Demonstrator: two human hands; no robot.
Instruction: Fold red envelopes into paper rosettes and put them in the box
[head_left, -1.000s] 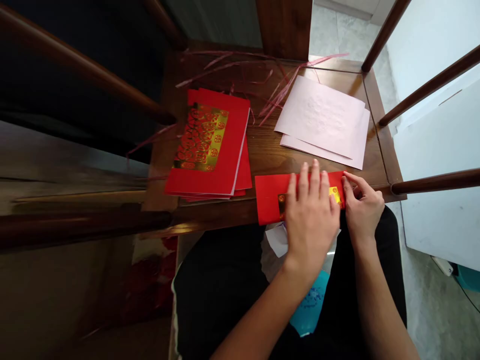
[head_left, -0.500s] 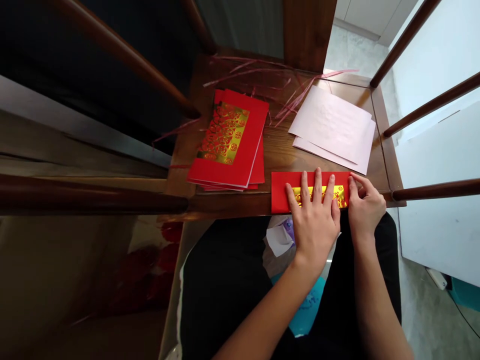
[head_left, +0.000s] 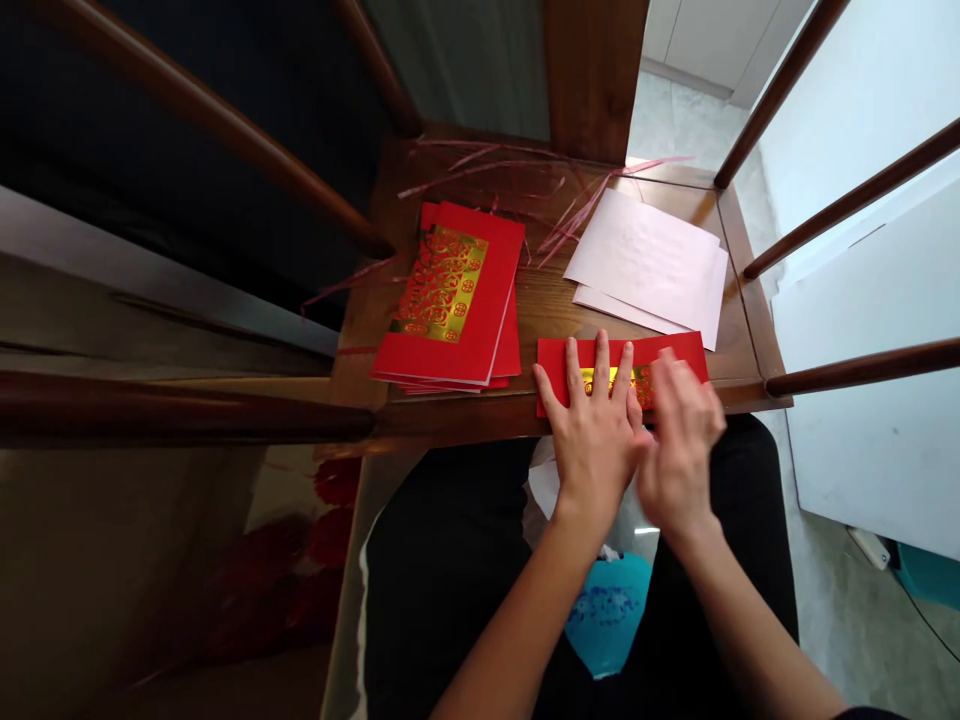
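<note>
A folded red card [head_left: 551, 375] with a gold cut-out pattern lies along the near edge of the wooden surface. My left hand [head_left: 596, 430] rests on it with the fingers spread flat. Over the card's right part is my right hand [head_left: 682, 430], its fingers stretched out and smeared by motion; whether it touches the card I cannot tell. To the left sits a stack of red cards [head_left: 495, 290] with gold lattice panels. Pale pinkish-white sheets [head_left: 645, 260] lie beyond the folded card, to the right.
Pink plastic strips [head_left: 480, 165] are strewn at the back of the wooden surface [head_left: 551, 310]. Dark wooden spindles [head_left: 855, 200] rise at both sides. A clear bag with a blue part [head_left: 609, 610] hangs between the black-clad legs [head_left: 442, 560].
My right hand has moved left from the card's right end, uncovering that end, and its pinched fingers have straightened. My left hand stays spread on the card. The view has shifted slightly.
</note>
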